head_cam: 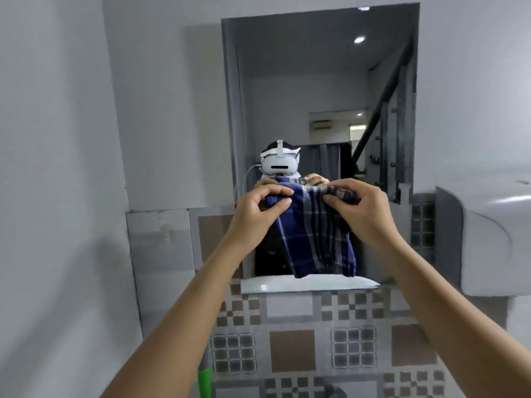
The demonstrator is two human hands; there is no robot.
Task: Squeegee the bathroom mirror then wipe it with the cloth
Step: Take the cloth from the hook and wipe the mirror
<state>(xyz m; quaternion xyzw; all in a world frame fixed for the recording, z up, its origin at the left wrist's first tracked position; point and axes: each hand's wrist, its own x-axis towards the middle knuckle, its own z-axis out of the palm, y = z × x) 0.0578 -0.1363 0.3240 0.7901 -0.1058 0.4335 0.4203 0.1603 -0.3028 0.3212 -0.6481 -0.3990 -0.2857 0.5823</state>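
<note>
Both hands pinch the cloth's top hem: left hand [260,209] and right hand [363,209] closed on the blue checked cloth [314,234], hanging before the mirror's [316,81] lower edge. Best bunch it into a flat pad, then press evenly.

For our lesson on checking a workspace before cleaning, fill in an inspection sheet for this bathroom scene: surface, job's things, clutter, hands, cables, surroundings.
Surface: mirror on the wall, upright; any streaks cannot be told from the picture.
Job's things: blue checked cloth held up in front of the mirror, hanging loose below the hands; a green handle at the bottom edge, its head out of view.
Clutter: nothing seen.
Hands: left hand and right hand each pinch the cloth's top edge.
Cables: one white cable from the headset, seen in the reflection.
Surroundings: patterned tiles below the mirror, a white fixture to the right.
</note>
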